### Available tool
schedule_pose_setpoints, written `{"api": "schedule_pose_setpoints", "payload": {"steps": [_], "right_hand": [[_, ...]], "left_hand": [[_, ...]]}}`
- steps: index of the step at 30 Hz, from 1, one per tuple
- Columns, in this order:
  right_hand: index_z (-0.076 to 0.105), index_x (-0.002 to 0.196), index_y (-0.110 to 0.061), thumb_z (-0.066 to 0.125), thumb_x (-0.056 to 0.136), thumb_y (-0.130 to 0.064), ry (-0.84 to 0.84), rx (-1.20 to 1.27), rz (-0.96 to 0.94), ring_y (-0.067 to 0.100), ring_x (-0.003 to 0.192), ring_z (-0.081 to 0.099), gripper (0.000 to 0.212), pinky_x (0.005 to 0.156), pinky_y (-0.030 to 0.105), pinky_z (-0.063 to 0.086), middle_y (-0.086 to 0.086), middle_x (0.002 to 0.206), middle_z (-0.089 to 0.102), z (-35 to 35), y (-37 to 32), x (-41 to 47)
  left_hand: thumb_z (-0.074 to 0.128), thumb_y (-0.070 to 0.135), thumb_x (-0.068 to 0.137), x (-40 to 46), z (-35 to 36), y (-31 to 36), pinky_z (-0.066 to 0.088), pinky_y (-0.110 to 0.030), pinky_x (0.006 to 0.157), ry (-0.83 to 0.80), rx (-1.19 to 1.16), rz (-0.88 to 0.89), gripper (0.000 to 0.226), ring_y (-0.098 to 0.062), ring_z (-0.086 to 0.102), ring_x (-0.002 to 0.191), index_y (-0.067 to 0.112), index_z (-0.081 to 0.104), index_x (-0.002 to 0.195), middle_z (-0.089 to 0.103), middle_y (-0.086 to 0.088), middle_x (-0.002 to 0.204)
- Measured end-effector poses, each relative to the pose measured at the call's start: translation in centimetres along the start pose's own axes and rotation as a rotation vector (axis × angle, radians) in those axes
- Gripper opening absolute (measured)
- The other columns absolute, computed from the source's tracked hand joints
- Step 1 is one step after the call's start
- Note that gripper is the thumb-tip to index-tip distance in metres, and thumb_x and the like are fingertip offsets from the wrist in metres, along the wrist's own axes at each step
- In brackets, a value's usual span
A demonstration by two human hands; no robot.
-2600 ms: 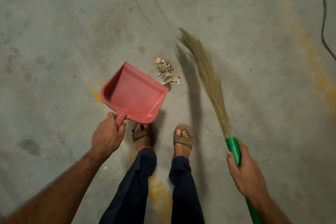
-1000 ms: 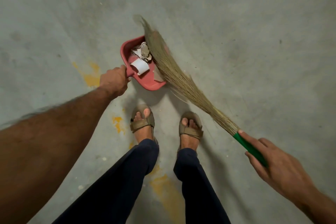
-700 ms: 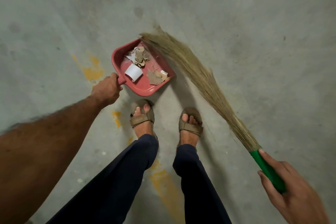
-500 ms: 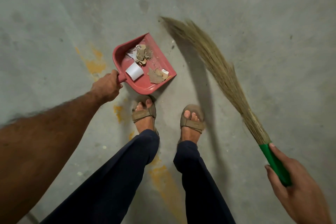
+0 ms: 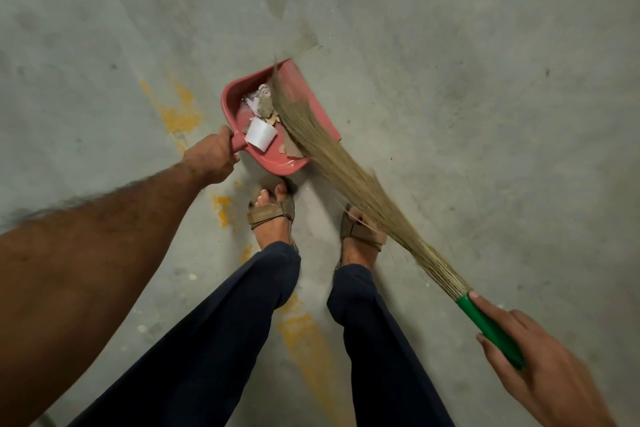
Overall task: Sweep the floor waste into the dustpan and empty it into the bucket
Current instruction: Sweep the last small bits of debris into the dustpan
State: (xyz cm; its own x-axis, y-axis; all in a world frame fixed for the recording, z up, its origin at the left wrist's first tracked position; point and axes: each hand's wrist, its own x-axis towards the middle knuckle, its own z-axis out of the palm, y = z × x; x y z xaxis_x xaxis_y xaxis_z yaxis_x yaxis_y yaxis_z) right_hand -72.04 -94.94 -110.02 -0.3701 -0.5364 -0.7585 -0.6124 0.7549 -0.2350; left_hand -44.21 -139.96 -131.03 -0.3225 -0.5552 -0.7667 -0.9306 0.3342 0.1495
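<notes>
Floor: I am looking down at a grey, stained concrete floor [image 5: 485, 114] with worn yellow paint patches [image 5: 180, 114]; no loose scraps are showing on it that I can make out.
Legs: the person's dark navy trousers [image 5: 242, 322] and tan strapped sandals [image 5: 272, 215] are standing just behind the pan.
Broom: a long straw-coloured grass broom with a green plastic handle [image 5: 349, 177] is lying diagonally across the pan's open mouth, its blurred tip reaching past the far corner.
Dustpan: a red plastic dustpan [image 5: 277, 163] is sitting at floor level just ahead of the left foot, mouth facing right.
Waste: a white paper piece and brown torn card and paper scraps [image 5: 259, 135] are resting inside the pan, gathered toward its back wall and handle side.
Left hand: my left hand [image 5: 211, 156] is gripping the pan's short handle, fingers wrapped round it.
Right hand: my right hand [image 5: 540, 371] is holding the green handle, with the fingers lying fairly straight along it.
Bucket: not showing anywhere here.
Stage: I judge sweeping nearly finished, emptying not yet begun.
Risk: lifting the pan mouth-down would be spilling the light scraps back out; a hard flick of the bristles could be tossing paper over the rim; the loose right grip may be letting the broom twist.
</notes>
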Motion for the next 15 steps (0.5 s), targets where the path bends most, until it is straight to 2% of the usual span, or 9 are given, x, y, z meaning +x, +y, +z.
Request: {"api": "schedule_pose_setpoints", "payload": {"steps": [3,5,7,8,11,15], "right_hand": [[0.056,0.138,-0.043,0.077,0.075,-0.024,0.084,0.127,0.069,0.005,0.062,0.054,0.069,0.051,0.017,0.042,-0.016,0.085,0.057,-0.7,-0.9,-2.7],[0.064,0.133,-0.03,0.082,0.069,-0.011,0.141,0.191,0.119,0.002,0.069,0.054,0.069,0.059,0.016,0.042,-0.013,0.079,0.058,-0.6,-0.8,-4.0],[0.066,0.131,-0.019,0.085,0.063,0.0,0.154,0.179,0.124,-0.003,0.075,0.055,0.073,0.067,0.012,0.041,-0.008,0.075,0.058,-0.3,0.0,-4.5],[0.065,0.131,-0.017,0.084,0.066,-0.001,0.153,0.164,0.118,-0.004,0.077,0.055,0.07,0.07,0.01,0.041,-0.007,0.075,0.058,-0.3,0.3,-4.7],[0.065,0.131,-0.021,0.073,0.073,-0.015,0.154,0.168,0.124,-0.001,0.075,0.055,0.059,0.067,0.016,0.042,-0.011,0.079,0.059,-0.4,0.5,-5.1],[0.063,0.133,-0.029,0.074,0.077,-0.015,0.184,0.109,0.058,0.001,0.075,0.055,0.059,0.065,0.018,0.042,-0.014,0.087,0.059,-0.3,0.0,-6.6]], "left_hand": [[0.062,0.019,0.096,-0.7,0.2,-0.4,0.05,-0.05,0.083,0.001,-0.007,-0.038,0.039,-0.04,0.06,0.099,0.008,0.043,0.128,0.063,-0.021,0.113],[0.062,0.02,0.097,-1.2,0.5,-0.7,0.05,-0.049,0.084,0.0,-0.015,-0.048,0.039,-0.039,0.06,0.1,0.008,0.043,0.129,0.062,-0.021,0.115],[0.062,0.02,0.097,-1.6,0.8,-1.2,0.05,-0.05,0.084,-0.001,-0.024,-0.039,0.039,-0.039,0.06,0.1,0.008,0.044,0.129,0.062,-0.021,0.115],[0.062,0.021,0.097,-1.7,0.9,-1.4,0.05,-0.05,0.084,0.002,-0.029,-0.03,0.039,-0.038,0.06,0.099,0.008,0.044,0.129,0.063,-0.021,0.115],[0.062,0.02,0.097,-2.0,0.9,-1.3,0.049,-0.047,0.08,0.012,-0.052,-0.003,0.038,-0.032,0.057,0.092,0.007,0.044,0.128,0.062,-0.021,0.114],[0.061,0.02,0.098,-2.9,0.1,-0.5,0.042,-0.041,0.076,0.035,-0.078,0.017,0.037,-0.028,0.053,0.09,0.006,0.044,0.128,0.062,-0.021,0.116]]}}
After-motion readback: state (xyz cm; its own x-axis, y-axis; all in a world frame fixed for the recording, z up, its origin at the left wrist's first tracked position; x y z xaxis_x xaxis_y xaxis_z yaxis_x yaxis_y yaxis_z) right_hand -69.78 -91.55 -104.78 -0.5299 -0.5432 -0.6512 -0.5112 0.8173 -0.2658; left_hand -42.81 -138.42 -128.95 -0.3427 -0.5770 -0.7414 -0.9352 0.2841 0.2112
